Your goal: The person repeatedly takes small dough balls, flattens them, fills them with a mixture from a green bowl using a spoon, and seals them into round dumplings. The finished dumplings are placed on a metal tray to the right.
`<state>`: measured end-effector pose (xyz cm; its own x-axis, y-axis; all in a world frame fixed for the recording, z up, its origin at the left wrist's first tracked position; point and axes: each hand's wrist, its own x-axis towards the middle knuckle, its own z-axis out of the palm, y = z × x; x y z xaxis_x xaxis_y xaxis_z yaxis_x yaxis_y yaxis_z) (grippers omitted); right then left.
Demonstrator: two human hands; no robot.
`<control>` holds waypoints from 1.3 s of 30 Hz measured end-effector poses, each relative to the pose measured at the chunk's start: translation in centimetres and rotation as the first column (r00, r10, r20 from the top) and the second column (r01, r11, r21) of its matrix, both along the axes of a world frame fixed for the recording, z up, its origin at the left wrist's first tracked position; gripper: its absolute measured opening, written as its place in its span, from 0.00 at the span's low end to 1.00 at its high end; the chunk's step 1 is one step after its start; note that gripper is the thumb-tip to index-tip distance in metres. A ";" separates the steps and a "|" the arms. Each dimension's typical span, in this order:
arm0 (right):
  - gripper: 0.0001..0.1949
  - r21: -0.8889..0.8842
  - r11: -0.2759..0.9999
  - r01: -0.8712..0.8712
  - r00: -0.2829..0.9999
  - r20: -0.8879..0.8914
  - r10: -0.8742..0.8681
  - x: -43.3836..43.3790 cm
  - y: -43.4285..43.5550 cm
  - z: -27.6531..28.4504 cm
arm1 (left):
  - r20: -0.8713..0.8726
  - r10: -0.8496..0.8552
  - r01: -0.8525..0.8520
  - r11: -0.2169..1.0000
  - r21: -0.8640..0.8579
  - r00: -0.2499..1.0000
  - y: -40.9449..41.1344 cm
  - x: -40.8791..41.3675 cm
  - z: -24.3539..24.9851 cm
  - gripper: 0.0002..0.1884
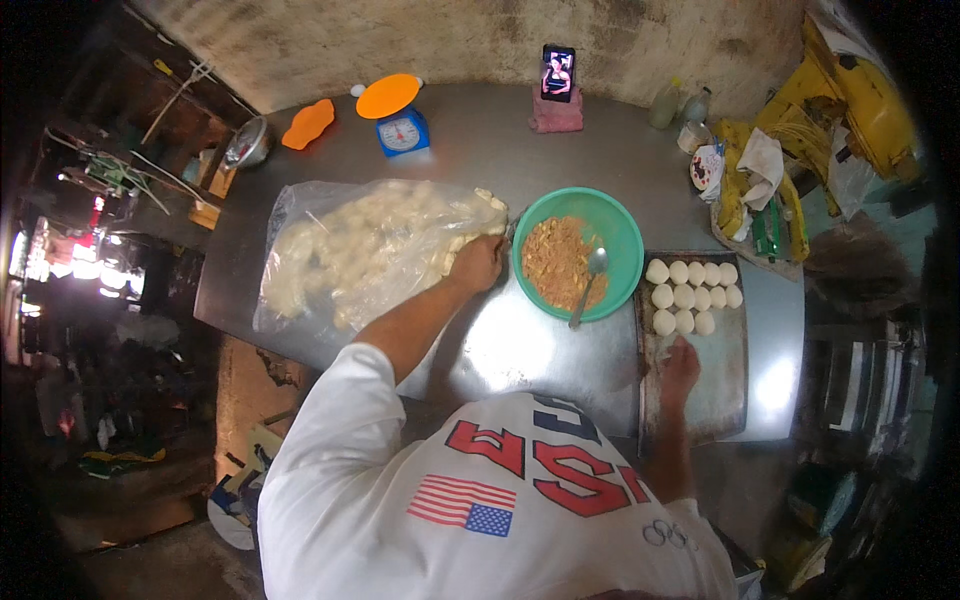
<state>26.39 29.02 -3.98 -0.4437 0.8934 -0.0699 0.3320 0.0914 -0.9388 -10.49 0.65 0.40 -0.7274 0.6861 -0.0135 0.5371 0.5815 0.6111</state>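
My left hand (478, 264) is at the right edge of a clear plastic bag (300, 214) over many pale dough pieces (360, 232); its fingers are curled, and whether they grip a piece is hidden. Beside it stands a green plastic bowl (630, 225) of crumbly reddish-brown filling (555, 259), with a metal spoon (583, 300) leaning in it. My right hand (681, 371) is over a metal baking tray (720, 390), just below several round white dough balls (684, 295) set in rows. Its fingers are bent, and what lies between them cannot be told.
A blue kitchen scale (400, 133) with an orange pan and an orange sheet (308, 124) stand at the back left. A phone (557, 73) leans on a folded pink cloth (556, 112) by the wall. Bottles (664, 105) and yellow plastic bags (731, 180) are at the back right.
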 end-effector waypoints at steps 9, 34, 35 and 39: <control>0.16 -0.007 0.999 -0.038 0.970 0.240 0.038 1.5 -7.6 3.7 | -0.049 0.012 -0.020 0.986 -0.167 0.999 2.9 -13.2 -4.4 0.29; 0.20 -0.151 0.805 -0.573 0.815 -0.007 0.579 -13.1 -13.1 5.5 | 0.894 -0.039 -0.566 0.762 0.315 0.446 -3.8 2.5 6.0 0.15; 0.21 -0.080 0.751 -0.655 0.754 -0.007 0.657 -13.7 -13.9 5.8 | 0.916 -0.047 -0.592 0.750 0.296 0.398 -4.1 4.0 5.9 0.14; 0.25 0.085 0.429 -0.899 0.425 -0.062 0.903 -16.7 -18.2 6.6 | 0.928 -0.290 -0.638 0.675 0.370 0.232 -4.8 8.1 6.9 0.12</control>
